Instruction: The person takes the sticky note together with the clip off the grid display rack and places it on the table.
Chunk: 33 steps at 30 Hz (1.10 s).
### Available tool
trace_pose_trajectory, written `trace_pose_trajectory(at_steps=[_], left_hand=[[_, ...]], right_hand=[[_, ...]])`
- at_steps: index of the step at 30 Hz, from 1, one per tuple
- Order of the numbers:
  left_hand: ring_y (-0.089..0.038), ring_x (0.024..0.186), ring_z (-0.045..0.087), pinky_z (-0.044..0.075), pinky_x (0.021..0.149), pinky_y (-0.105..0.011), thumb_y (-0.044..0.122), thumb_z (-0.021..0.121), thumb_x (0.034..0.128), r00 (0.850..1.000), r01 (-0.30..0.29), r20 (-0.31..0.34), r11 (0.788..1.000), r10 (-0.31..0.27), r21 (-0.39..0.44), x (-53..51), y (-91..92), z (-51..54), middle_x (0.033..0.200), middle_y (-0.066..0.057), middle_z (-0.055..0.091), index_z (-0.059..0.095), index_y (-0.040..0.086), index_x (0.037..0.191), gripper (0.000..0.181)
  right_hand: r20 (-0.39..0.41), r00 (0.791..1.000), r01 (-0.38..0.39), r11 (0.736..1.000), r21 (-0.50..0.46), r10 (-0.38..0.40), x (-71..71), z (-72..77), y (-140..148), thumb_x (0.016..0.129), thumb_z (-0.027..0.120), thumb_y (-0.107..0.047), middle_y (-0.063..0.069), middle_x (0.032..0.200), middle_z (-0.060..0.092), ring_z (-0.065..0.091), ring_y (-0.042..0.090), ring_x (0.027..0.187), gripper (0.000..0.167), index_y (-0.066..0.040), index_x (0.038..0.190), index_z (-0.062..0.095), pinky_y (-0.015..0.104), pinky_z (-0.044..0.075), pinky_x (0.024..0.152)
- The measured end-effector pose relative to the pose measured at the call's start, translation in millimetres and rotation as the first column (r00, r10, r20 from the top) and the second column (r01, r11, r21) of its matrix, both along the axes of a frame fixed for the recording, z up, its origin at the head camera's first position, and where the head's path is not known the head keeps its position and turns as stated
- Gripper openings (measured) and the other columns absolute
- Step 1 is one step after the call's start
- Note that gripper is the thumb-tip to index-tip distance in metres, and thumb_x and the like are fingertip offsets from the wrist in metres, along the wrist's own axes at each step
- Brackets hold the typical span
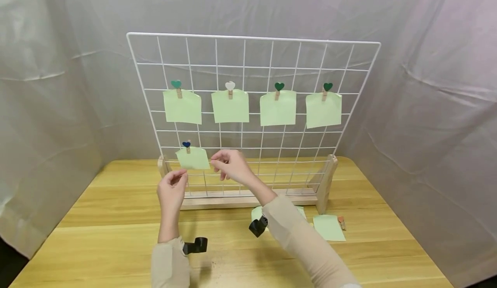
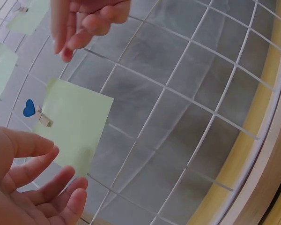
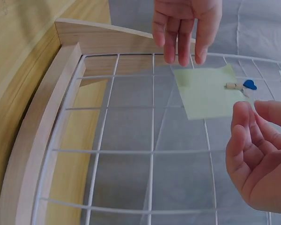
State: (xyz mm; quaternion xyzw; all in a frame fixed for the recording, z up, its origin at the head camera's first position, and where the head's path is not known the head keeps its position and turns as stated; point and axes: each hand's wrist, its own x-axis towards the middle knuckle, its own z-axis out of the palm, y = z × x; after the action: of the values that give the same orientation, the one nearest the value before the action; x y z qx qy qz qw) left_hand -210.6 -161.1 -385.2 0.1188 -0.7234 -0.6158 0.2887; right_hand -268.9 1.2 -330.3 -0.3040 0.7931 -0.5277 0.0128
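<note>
A pale green note hangs on the white wire grid, held by a small wooden clip with a blue heart. The left hand is at the note's lower left corner; in the left wrist view its fingers are loosely bent and hold nothing. Beside the note's right edge is the right hand, thumb and forefinger close together with nothing seen between them in the right wrist view. Whether either hand touches the paper is hard to tell.
Four green notes, one of them at the upper left, hang in a row above under heart clips. On the wooden table lie another note, an orange clip and paper partly behind the right sleeve. Wooden feet hold the grid.
</note>
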Motion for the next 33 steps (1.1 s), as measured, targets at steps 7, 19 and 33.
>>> trace_pose_trajectory(at_steps=[7,19,33], left_hand=[[-0.020,0.092,0.052,0.041,0.069,-0.013,0.004,0.055,0.0845,0.999,-0.018,-0.042,0.998,0.020,0.054,-2.5,-0.2,1.5,0.105,-0.019,0.057,0.058,-0.007,0.104,0.022],[-0.021,0.095,0.051,0.041,0.084,-0.029,0.002,0.053,0.0850,0.997,-0.001,-0.083,0.996,0.008,0.087,-6.3,-2.8,3.6,0.108,-0.019,0.056,0.054,-0.007,0.109,0.026],[-0.005,0.072,0.050,0.042,0.064,-0.012,-0.004,0.054,0.0811,0.991,-0.031,-0.128,0.992,0.047,0.125,-8.0,-3.2,4.5,0.096,-0.019,0.057,0.057,-0.009,0.103,0.022]], right_hand=[[-0.089,0.996,0.011,1.000,0.021,-0.009,3.5,11.0,-20,0.087,0.057,-0.012,0.006,0.065,0.060,0.051,0.014,0.043,0.021,0.001,0.104,0.061,0.027,0.047,0.044],[-0.169,0.985,0.068,0.982,0.177,-0.038,3.7,26.4,-46,0.090,0.054,-0.020,0.006,0.065,0.063,0.052,0.013,0.041,0.037,-0.007,0.125,0.051,0.020,0.030,0.033],[-0.179,0.981,0.133,0.937,0.322,-0.077,-1.1,29.4,-59,0.093,0.047,-0.028,0.002,0.064,0.063,0.053,0.013,0.041,0.047,-0.008,0.134,0.040,0.019,0.029,0.033]])
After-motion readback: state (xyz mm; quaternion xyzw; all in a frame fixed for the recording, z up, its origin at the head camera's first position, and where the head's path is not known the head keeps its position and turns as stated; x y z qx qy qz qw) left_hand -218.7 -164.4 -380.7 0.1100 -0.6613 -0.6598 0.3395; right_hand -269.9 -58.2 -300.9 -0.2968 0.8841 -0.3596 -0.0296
